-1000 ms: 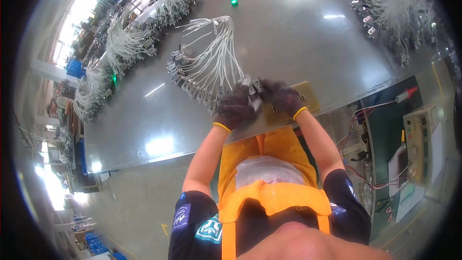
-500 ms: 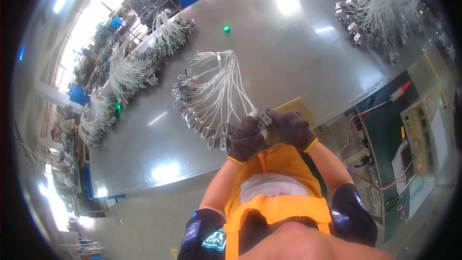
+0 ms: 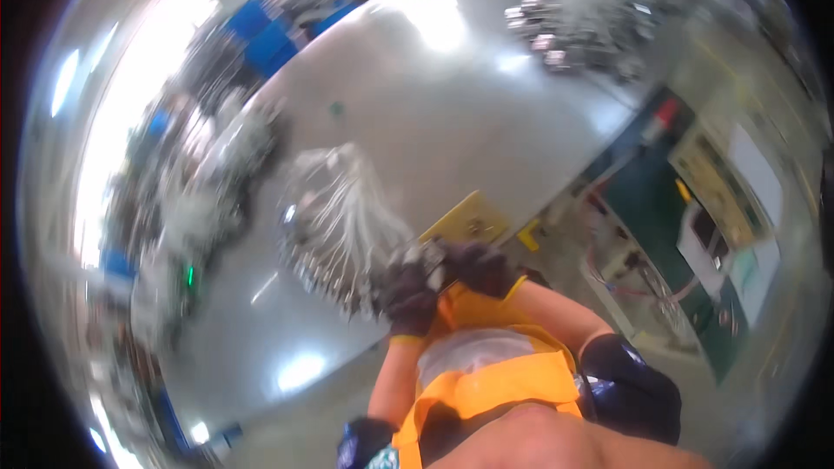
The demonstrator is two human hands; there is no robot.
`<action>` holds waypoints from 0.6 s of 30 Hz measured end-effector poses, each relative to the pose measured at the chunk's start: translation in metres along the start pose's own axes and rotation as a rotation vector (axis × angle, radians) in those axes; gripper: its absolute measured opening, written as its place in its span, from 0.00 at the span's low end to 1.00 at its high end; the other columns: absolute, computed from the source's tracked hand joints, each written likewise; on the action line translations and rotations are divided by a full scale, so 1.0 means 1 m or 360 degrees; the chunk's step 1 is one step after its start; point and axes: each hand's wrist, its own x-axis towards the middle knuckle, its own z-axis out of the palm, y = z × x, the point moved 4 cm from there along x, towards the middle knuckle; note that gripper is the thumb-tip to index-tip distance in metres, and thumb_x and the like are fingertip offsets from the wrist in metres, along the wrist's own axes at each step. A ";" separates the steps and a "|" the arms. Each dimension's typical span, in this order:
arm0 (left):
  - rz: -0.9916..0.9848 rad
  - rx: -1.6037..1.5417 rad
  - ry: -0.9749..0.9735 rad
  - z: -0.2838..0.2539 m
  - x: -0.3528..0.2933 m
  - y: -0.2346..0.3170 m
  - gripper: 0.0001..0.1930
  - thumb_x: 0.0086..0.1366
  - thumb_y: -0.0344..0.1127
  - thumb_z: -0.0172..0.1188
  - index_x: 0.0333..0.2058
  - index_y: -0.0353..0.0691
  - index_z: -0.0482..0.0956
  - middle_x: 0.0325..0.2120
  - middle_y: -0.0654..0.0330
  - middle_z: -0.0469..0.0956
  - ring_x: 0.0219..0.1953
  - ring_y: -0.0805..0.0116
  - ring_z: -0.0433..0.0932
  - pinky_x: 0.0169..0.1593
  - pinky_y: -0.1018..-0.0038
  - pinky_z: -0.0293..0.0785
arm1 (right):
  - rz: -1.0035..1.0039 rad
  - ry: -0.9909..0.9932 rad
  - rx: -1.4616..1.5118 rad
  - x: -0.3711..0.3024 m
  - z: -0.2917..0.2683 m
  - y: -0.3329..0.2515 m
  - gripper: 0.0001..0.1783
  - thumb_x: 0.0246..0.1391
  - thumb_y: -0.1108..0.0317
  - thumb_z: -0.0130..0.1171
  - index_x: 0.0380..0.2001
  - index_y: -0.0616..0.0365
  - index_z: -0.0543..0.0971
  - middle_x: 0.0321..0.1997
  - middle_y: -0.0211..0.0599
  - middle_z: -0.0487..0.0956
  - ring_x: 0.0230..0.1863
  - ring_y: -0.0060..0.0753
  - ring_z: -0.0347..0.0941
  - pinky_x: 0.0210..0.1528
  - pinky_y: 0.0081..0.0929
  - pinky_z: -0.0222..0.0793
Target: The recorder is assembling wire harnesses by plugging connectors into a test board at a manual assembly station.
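Motion smears the view. My left hand point(image 3: 410, 297), in a dark glove with a yellow cuff, is closed on small silvery metal pieces at the ends of white wires. My gloved right hand point(image 3: 479, 267) is closed beside it, its fingertips at the same metal pieces point(image 3: 429, 255); its exact grip is blurred. From there a bundle of white wires point(image 3: 354, 195) fans out over the table, with a curved row of similar metal pieces point(image 3: 317, 282) along its left side. A yellow plate point(image 3: 473, 215) lies at the table's near edge, just beyond my right hand.
More wire bundles point(image 3: 195, 213) line the metal table's point(image 3: 426, 113) left edge; another heap point(image 3: 586, 13) sits at the far right. Blue bins point(image 3: 265, 39) stand beyond the table. On the right are a green surface point(image 3: 647, 217), a control box point(image 3: 717, 187) and a red-tipped lead point(image 3: 662, 117).
The whole view has swung, so table and heaps sit further left and the right-hand bench shows more. Both hands stay together at the metal pieces; the yellow plate shows more.
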 end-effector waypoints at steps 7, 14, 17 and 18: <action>-0.0108 -0.0518 -0.0704 -0.028 0.009 -0.007 0.30 0.60 0.47 0.62 0.52 0.29 0.68 0.45 0.39 0.72 0.48 0.39 0.71 0.51 0.56 0.68 | -0.0098 0.0136 -0.0365 -0.004 0.025 0.008 0.23 0.41 0.74 0.61 0.46 0.56 0.73 0.42 0.47 0.79 0.44 0.50 0.78 0.42 0.34 0.75; -0.0537 -0.1237 -0.0537 -0.050 0.033 0.039 0.32 0.58 0.45 0.66 0.55 0.33 0.67 0.46 0.40 0.74 0.47 0.43 0.75 0.50 0.58 0.71 | 0.0465 -0.0167 0.0375 0.000 0.011 0.038 0.26 0.41 0.71 0.65 0.49 0.55 0.79 0.37 0.41 0.83 0.34 0.39 0.80 0.34 0.34 0.74; -0.0185 -0.0514 -0.0402 -0.023 0.037 0.006 0.34 0.56 0.45 0.67 0.57 0.35 0.67 0.43 0.42 0.77 0.44 0.45 0.78 0.46 0.59 0.74 | 0.0614 -0.0323 0.0591 0.000 -0.020 0.006 0.24 0.44 0.71 0.63 0.49 0.50 0.80 0.36 0.36 0.83 0.31 0.29 0.77 0.33 0.28 0.72; -0.0185 -0.0521 -0.0407 -0.023 0.036 0.004 0.34 0.56 0.45 0.67 0.57 0.35 0.67 0.43 0.42 0.77 0.44 0.45 0.78 0.46 0.59 0.74 | 0.0687 -0.0368 0.0467 -0.001 -0.025 0.005 0.23 0.47 0.71 0.61 0.50 0.46 0.81 0.36 0.34 0.83 0.30 0.23 0.74 0.33 0.23 0.72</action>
